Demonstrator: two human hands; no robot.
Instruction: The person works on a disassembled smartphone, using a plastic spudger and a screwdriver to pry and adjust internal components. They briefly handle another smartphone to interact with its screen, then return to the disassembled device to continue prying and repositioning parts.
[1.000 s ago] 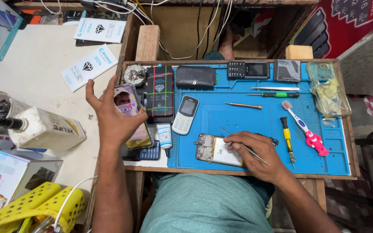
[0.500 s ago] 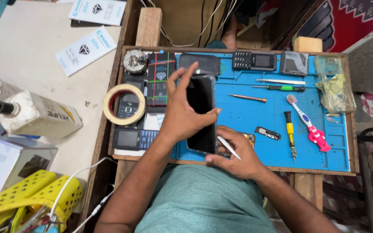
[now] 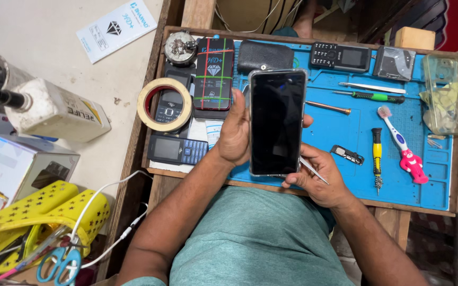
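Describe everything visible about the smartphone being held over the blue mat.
The smartphone is a tall slab with a dark, unlit glass screen facing up, set in a clear, soft-looking case with a pale rim. It is held lengthwise above the blue mat, roughly level. The left hand grips its left edge, fingertips showing past the right edge. The right hand touches its bottom corner while holding thin tweezers.

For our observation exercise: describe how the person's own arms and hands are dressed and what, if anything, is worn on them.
Both forearms are bare. The left hand and right hand wear no gloves; no rings, watch or bands show. A teal shirt covers the torso; its sleeves are hardly in view.
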